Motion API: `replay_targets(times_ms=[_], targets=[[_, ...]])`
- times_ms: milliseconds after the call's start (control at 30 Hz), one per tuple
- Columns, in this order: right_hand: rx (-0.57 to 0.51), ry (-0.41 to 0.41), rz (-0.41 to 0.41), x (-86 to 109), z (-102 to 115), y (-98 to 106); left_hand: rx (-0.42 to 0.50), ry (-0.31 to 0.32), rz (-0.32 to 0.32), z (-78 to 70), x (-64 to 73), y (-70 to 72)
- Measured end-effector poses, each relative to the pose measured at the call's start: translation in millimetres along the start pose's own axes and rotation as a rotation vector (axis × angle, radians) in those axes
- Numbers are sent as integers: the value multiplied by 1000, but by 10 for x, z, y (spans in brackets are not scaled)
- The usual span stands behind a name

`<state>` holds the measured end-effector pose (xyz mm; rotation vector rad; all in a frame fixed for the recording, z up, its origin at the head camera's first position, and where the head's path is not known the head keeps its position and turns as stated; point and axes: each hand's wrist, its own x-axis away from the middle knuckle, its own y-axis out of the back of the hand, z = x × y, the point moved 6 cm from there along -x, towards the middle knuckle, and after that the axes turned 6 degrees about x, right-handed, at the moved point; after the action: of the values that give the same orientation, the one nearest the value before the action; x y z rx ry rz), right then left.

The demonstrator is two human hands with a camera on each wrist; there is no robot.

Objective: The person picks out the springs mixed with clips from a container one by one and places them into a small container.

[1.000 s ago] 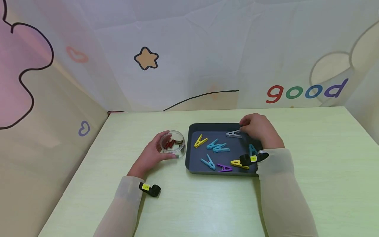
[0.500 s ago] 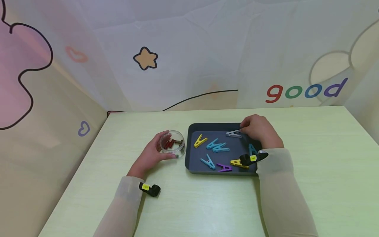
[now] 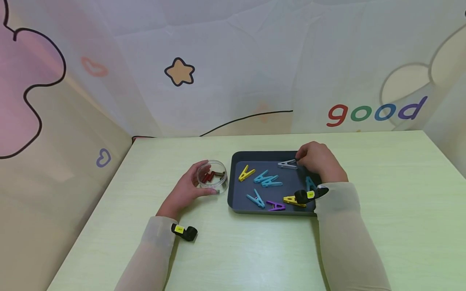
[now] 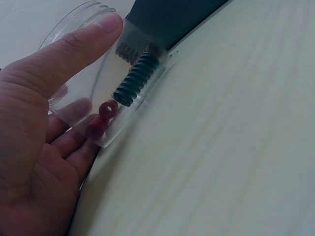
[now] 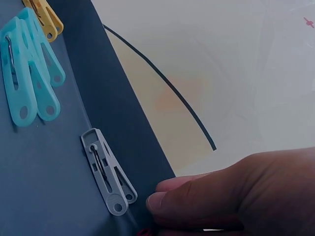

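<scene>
My left hand [image 3: 185, 190] grips a clear plastic jar [image 3: 223, 185], its thumb on the near side and fingers around the far side. Inside lie small coil springs; the left wrist view shows a green spring [image 4: 137, 78] and red ones [image 4: 96, 129]. At the back right corner of a dark grey tray [image 3: 238, 202], my right hand [image 3: 320, 161] reaches in with bent fingers. Beside its fingertips lies a grey clothespin [image 5: 106, 172]. A small red thing [image 5: 144, 232] peeks out below the thumb, mostly cut off; whether the fingers pinch it is hidden.
Elsewhere in the tray are yellow [image 3: 246, 173], light blue [image 3: 257, 199] and purple clothespins [image 3: 276, 206]. Another blue one [image 3: 310, 184] sits partly behind the right wrist camera [image 3: 306, 196]. A printed cloth backdrop [image 3: 236, 81] rises behind the pale table [image 3: 233, 250].
My right hand has shifted very slightly right and toward me along the tray's back corner. The left hand, the jar and the clothespins look unmoved.
</scene>
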<state>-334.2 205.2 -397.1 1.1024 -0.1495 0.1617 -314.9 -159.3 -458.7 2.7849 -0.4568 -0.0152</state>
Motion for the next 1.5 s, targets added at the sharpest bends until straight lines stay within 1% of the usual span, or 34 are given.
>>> replay_targets(times_ms=[500, 733, 900, 967, 1167, 1300, 1367, 1500], targets=[[2, -35, 45, -15, -44, -58, -3, -1, -1, 21, -5, 1], [-3, -38, 36, -6, -52, -62, -5, 0, 0, 29, -9, 3], [15, -34, 49, 0, -46, -58, -1, 28, 9, -149, 73, -30], [29, -29, 62, 0, -46, -58, -2, 41, 12, -183, 88, -36], [32, -15, 94, 16, -38, -67, 5, 35, 7, 29, -18, -3], [25, -3, 100, 36, -42, -60, 11, 26, 6, 48, -24, 0], [24, 1, 119, 48, -44, -64, 11, 23, 6, 42, -18, 0], [12, -8, 209, 70, -47, -105, 8, 13, 4, 38, -20, 2]])
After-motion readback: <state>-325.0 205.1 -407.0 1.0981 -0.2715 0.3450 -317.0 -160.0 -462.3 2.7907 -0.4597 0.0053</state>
